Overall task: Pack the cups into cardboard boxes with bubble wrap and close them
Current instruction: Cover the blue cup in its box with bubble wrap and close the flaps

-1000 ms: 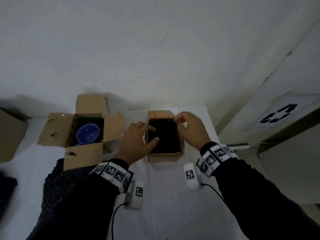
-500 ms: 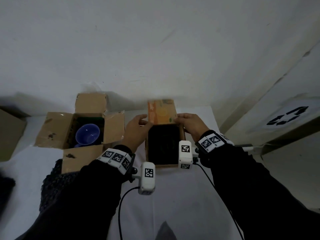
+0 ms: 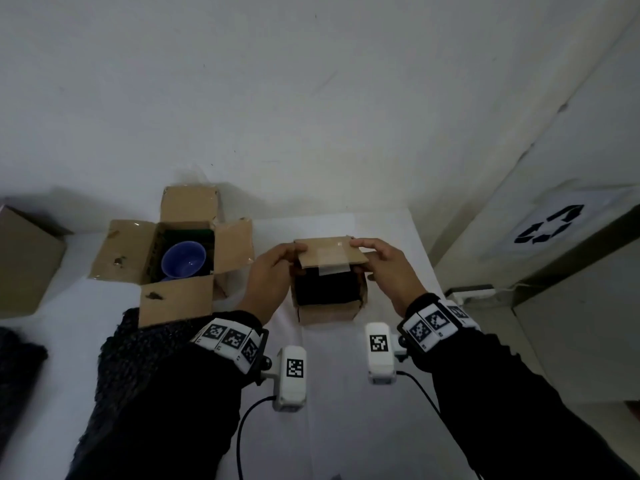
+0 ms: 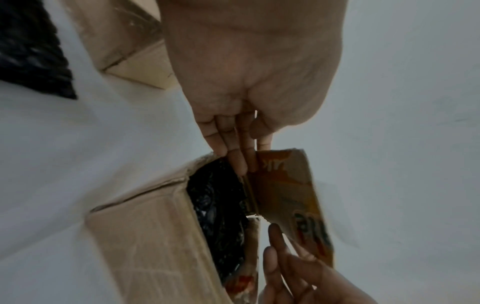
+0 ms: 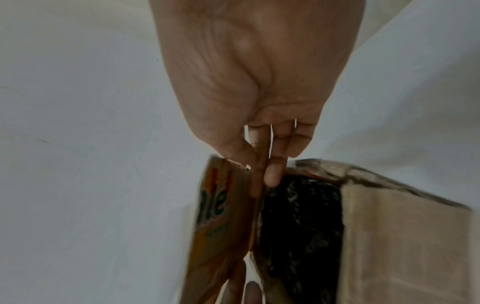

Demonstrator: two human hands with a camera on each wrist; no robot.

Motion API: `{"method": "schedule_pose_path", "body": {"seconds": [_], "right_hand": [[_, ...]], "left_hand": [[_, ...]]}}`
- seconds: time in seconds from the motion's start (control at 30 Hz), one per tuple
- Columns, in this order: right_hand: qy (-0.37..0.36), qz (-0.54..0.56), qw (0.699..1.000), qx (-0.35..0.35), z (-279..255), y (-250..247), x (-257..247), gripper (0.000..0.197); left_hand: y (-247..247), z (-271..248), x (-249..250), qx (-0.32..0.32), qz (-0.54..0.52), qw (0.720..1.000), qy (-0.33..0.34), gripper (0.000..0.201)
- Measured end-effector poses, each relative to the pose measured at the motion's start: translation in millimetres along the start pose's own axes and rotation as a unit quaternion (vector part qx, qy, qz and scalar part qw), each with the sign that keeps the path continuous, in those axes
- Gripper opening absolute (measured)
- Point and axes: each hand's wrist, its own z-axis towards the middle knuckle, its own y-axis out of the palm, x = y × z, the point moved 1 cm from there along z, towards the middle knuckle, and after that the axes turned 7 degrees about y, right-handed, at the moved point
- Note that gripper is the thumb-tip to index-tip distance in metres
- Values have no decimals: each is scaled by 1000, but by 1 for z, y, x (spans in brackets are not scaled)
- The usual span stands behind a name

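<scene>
A small cardboard box [image 3: 327,311] stands on the white table, with black bubble wrap [image 3: 325,287] filling it. Its far flap [image 3: 332,252], with a strip of clear tape on it, lies tilted over the back half of the opening. My left hand [image 3: 294,252] pinches the flap's left edge and my right hand [image 3: 360,251] pinches its right edge. The left wrist view shows my fingers [image 4: 241,162] on the flap [image 4: 285,195]; the right wrist view shows my fingers [image 5: 270,172] on the flap [image 5: 221,216]. A blue cup [image 3: 183,259] sits in a larger open box [image 3: 131,251] to the left.
A closed cardboard box [image 3: 24,261] stands at the far left, with a dark bundle [image 3: 17,375] in front of it. The wall runs close behind the boxes. The table's right edge [image 3: 427,271] is near my right hand, and a recycling sign [image 3: 550,225] lies beyond it.
Both hands went from the small box's rim to its far flap, raised it upright, and have now folded it toward me over the opening.
</scene>
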Motion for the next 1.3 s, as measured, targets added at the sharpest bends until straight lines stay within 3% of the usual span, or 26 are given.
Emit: {"method": "schedule_pose_path", "body": {"seconds": [0.1,0.2,0.33,0.43,0.5,0.6,0.7,0.8,0.97,1.1,1.2,1.3], "right_hand": [[53,91,994,-11,-26,5,3,28],[90,124,988,-22,-42,15,10,27],[70,108,992,14,-55,27,25,51],[63,117,990,40,-61,32,35,58],[66,125,988,67,-65,36,41,55],[71,128,984,106,-67,39,53,50],[79,112,982,130,-64,44,64,45],[84,102,980,146,-60,48,75,40],[47,69,985,152,-53,50,89,41],[-6,18,985,170,-48,50,96,43],[-21,-10,984,177,-43,50,98,46],[-19,-122,972,202,-40,39,101,54]], "left_hand": [[4,-17,0,13,-54,997,-46,21],[5,-27,-7,-8,36,999,-2,19],[6,-37,-13,5,90,996,29,25],[5,-41,-18,-15,140,988,63,25],[4,-44,-21,-29,216,971,102,25],[2,-46,-28,-31,381,901,203,26],[-1,-50,-37,-89,410,860,289,32],[-3,-52,-40,-127,408,851,306,48],[-2,-51,-40,-111,433,843,300,30],[6,-49,-43,-117,468,814,324,32],[10,-45,-45,-122,471,810,329,30],[11,-41,-49,-119,470,808,335,27]]}}
